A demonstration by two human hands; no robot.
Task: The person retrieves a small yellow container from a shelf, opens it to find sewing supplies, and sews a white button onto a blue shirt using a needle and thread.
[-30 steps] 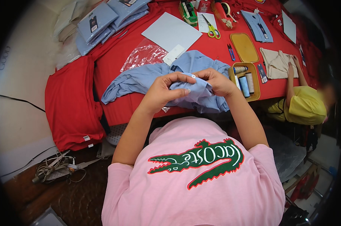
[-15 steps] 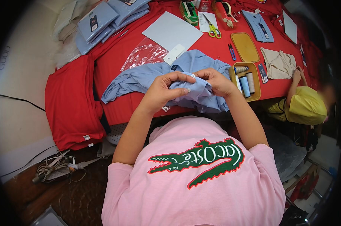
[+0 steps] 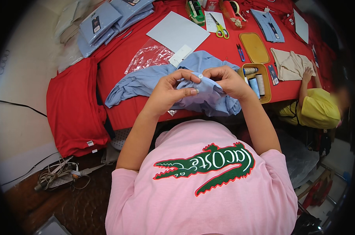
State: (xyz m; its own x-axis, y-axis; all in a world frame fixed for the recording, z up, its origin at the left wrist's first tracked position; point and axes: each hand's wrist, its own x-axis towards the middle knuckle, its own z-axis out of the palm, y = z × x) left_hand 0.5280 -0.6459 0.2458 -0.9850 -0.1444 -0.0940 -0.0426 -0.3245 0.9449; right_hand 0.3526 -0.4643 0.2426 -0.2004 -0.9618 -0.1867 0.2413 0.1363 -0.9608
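A light blue shirt (image 3: 140, 83) lies bunched along the table edge in front of me. Its front part is lifted between my two hands, and a small white button (image 3: 200, 76) shows at the top of the fold. My left hand (image 3: 176, 87) pinches the cloth just left of the button, thumb below and fingers above. On the other side, my right hand (image 3: 229, 81) grips the same cloth, its fingertips partly hidden in the fold. Whether a needle or thread is between the fingers is too small to tell.
Thread spools (image 3: 253, 87) stand in a yellow box (image 3: 267, 93), its lid (image 3: 252, 47) beyond. Blue snips (image 3: 240, 52), scissors (image 3: 221, 31), white paper (image 3: 178, 31) and folded blue shirts (image 3: 100, 22) lie on the red-covered table. At right, a person in yellow (image 3: 320, 109) handles beige cloth (image 3: 289, 63).
The cloth between my hands has spread wider, and my right hand has shifted slightly right and up. The neighbouring person's hands have moved a little on the beige cloth.
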